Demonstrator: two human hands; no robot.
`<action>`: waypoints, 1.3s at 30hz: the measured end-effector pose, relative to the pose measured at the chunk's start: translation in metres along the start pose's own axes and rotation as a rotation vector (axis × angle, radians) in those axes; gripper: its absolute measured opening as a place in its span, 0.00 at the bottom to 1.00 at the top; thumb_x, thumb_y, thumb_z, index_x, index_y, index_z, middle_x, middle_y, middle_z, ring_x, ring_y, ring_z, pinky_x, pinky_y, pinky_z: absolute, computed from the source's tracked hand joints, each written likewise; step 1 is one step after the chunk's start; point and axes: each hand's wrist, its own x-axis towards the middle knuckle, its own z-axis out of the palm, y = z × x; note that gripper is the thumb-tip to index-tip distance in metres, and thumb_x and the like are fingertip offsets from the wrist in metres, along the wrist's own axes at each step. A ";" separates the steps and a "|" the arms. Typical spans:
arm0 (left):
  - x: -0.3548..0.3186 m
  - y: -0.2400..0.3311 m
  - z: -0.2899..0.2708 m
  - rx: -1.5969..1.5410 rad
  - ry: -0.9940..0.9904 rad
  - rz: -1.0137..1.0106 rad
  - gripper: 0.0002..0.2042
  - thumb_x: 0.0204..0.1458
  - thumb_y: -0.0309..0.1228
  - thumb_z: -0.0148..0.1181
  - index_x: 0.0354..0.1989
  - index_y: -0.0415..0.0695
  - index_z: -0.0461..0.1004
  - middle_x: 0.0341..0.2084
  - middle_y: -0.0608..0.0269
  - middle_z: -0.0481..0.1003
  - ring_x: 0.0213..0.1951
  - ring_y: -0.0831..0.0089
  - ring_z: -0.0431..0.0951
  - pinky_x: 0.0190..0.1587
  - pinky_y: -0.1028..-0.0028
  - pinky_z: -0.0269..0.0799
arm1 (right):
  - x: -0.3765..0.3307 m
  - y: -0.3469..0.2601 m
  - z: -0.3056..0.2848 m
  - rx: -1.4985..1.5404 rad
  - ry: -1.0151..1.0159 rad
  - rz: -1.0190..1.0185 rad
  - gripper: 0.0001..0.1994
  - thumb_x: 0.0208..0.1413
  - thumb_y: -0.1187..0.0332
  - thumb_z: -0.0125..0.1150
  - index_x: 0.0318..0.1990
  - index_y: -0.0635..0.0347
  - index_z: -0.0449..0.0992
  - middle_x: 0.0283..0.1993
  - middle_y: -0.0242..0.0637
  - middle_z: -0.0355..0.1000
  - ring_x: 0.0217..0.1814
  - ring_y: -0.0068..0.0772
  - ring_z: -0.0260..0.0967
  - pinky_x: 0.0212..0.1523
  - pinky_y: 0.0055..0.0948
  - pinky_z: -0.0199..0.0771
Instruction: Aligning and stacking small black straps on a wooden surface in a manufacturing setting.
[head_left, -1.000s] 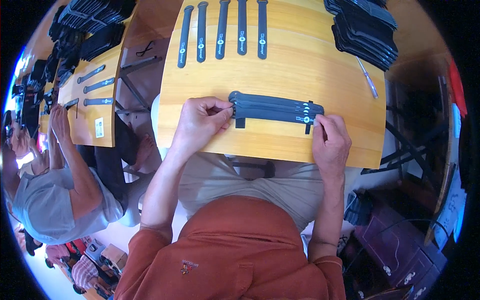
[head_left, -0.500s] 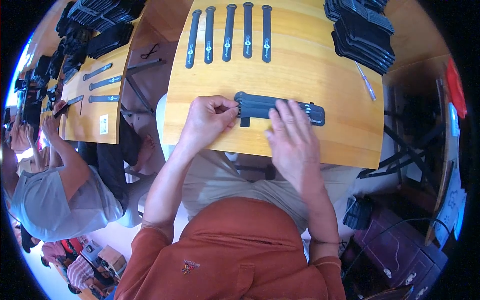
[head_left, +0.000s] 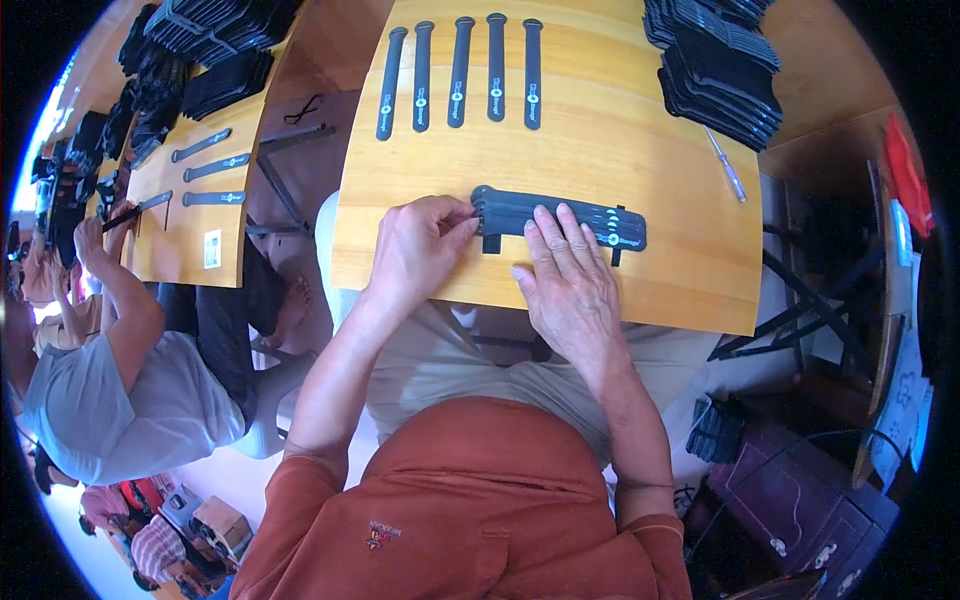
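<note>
A stack of dark grey fabric straps (head_left: 510, 210) lies fanned slightly, lengthwise from left to right, near the front of the wooden table. My left hand (head_left: 420, 245) pinches the rounded left ends of the stack between thumb and fingers. On the middle of the stack my right hand (head_left: 575, 285) rests with its fingers stretched out, palm down. A narrow black band (head_left: 491, 244) pokes out below the stack near its left end. Farther back, several single straps (head_left: 458, 75) lie side by side with their round ends pointing away from me.
Piles of folded black fabric (head_left: 720, 90) stand at the back right, beside a screwdriver (head_left: 727, 165) with a clear handle. To the left, a co-worker in a grey shirt (head_left: 130, 400) sits at another table (head_left: 200, 260) with straps and black piles. A dark red cabinet (head_left: 790, 490) stands lower right.
My right hand has shifted a little left, its fingers now lying flat on the straps. More of the stack's right end shows. My left hand keeps its pinch.
</note>
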 end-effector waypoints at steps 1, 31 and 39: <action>-0.003 0.005 -0.001 0.093 0.043 0.063 0.07 0.53 0.25 0.68 0.39 0.38 0.84 0.29 0.52 0.83 0.28 0.57 0.85 0.36 0.65 0.80 | 0.000 0.000 0.000 -0.004 0.003 -0.002 0.26 0.62 0.59 0.62 0.62 0.68 0.74 0.72 0.47 0.64 0.78 0.50 0.56 0.76 0.50 0.54; -0.028 -0.008 -0.016 0.699 -0.243 0.546 0.34 0.64 0.51 0.53 0.72 0.40 0.62 0.74 0.55 0.59 0.76 0.60 0.54 0.76 0.56 0.44 | -0.028 0.049 -0.045 -0.151 0.077 0.118 0.20 0.58 0.64 0.66 0.56 0.64 0.78 0.63 0.44 0.73 0.68 0.50 0.66 0.69 0.48 0.65; -0.030 -0.006 -0.017 0.687 -0.209 0.550 0.33 0.64 0.50 0.53 0.71 0.40 0.62 0.73 0.55 0.60 0.75 0.60 0.56 0.75 0.54 0.46 | 0.102 0.048 -0.011 -0.019 0.238 -0.074 0.16 0.59 0.66 0.64 0.52 0.64 0.80 0.59 0.43 0.76 0.64 0.47 0.69 0.66 0.42 0.67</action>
